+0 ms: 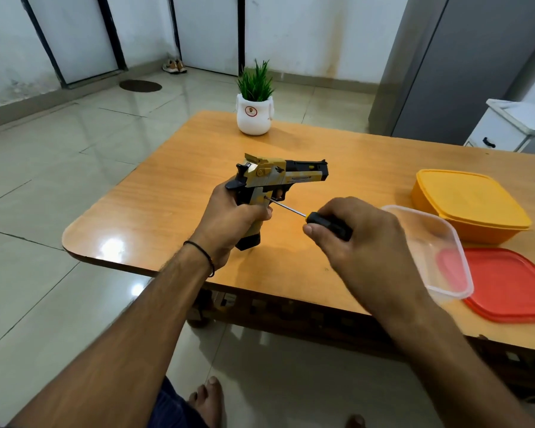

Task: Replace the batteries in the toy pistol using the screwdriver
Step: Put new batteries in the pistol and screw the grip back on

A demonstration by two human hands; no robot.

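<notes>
A gold and black toy pistol [278, 176] stands upright above the wooden table [173, 193], barrel pointing right. My left hand [232, 216] grips its handle from the left. My right hand [355, 239] holds the black handle of a screwdriver [325, 223]. The thin metal shaft runs up and left, and its tip touches a spot on the side of the pistol's grip. No batteries are visible.
A clear plastic box [439, 251] sits just right of my right hand, partly over a red lid [516, 285]. An orange lidded container [470, 202] stands behind them. A white pot with a green plant [255, 114] is at the table's far edge. The table's left edge is rounded.
</notes>
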